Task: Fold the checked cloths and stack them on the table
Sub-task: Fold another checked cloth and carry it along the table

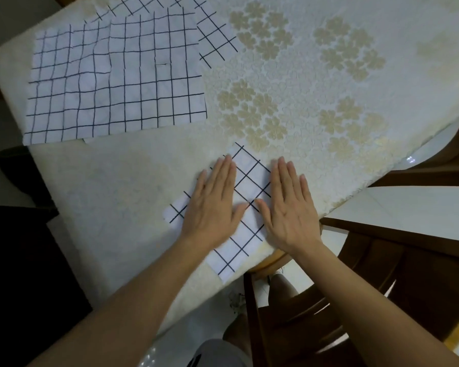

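Note:
A folded checked cloth (248, 181), white with dark grid lines, lies near the table's front edge, one corner reaching the edge. My left hand (214, 205) presses flat on its left part with straight fingers. Flat on the cloth's right side lies my right hand (289, 205), fingers straight, partly over the tablecloth. Both thumbs point toward each other over the cloth's middle. At the far left, an unfolded checked cloth (117, 80) is spread flat, and another checked cloth (215, 35) shows from underneath it at the back.
The table carries a cream tablecloth (302, 102) with beige flower patterns. A dark wooden chair (355, 287) stands below the table's front right edge. White tiled floor shows at the right, and dark furniture stands at the left.

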The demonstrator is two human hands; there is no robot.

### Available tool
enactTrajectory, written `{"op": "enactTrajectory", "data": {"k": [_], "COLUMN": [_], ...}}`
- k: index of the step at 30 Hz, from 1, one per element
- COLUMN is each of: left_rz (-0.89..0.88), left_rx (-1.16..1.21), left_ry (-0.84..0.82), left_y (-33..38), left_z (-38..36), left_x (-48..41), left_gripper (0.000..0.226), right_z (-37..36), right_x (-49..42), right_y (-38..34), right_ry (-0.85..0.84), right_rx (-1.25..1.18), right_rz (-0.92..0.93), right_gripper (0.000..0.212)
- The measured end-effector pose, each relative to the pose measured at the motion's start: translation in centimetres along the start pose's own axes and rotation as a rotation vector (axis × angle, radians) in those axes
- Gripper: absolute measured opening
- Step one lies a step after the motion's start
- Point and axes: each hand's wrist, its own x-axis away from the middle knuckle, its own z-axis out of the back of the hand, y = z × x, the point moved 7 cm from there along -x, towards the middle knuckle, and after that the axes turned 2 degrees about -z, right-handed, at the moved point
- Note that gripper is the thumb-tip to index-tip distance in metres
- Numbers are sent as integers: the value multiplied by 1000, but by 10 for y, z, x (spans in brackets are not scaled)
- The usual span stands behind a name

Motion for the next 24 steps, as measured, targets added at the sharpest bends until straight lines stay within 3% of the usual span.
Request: {"op": "enactTrajectory", "data": {"k": [3, 6, 11, 21, 24], "left_rz": [95, 146, 201, 326, 227], "left_rx": [37, 33, -12, 40, 125], "left_ry": [-11, -18, -57, -84, -17], "left_y": [26, 25, -6, -45, -41], "left_z": [-21, -31, -36, -27, -6], "left_x": [42, 55, 80, 116, 100], "left_gripper": [80, 84, 92, 92, 88], "right_z": [-7, -19, -13, -2, 9], "right_x": [-14, -17, -20, -21, -18], "right_y": [-23, -21, 3, 13, 16], "right_ry": [-37, -127, -179, -241, -244], "right_rx": [15, 141, 166, 142, 66], "right_rz": [215, 313, 269, 250, 176], "right_gripper": [66, 73, 82, 79, 77]}}
